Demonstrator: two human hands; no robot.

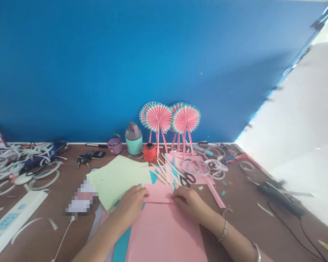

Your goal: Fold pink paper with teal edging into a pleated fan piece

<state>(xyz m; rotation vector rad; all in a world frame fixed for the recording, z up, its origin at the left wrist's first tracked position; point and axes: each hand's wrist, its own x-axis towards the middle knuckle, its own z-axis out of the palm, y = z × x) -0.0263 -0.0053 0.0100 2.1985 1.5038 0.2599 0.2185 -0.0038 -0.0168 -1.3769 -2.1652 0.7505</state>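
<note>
A blue wall (pixel 98 72) stands beyond the grip, and the brown table (pixel 229 240) spreads beneath it and to either side. Directly under the hands and on the person's side of them lies a large pink sheet (pixel 166 233), flat on the table. A pale green sheet (pixel 120 178) lies to the left of the grip and a little beyond. Past the fingers, near the wall, are 4 pleated paper fans (pixel 159 117) on pink stems, with a turquoise bottle (pixel 134 140) to their left.

At the grip itself, the left hand (pixel 133 198) and right hand (pixel 190 202) have their fingers curled in narrow over the 2 ends of a pink band (pixel 160 192). I cannot tell whether each thumb pinches it or the fingertips only press it down, nor whether the band is a separate piece or a folded edge of the sheet. It lies between the hands, across the sheet's far end.

To work it well, I judge, both ends want even pressure, the near edge square to the sheet's sides, and creasing from the middle outward so neither end skews. The scissors (pixel 188 178), just beyond the right hand, sit close enough to snag the paper.
</note>
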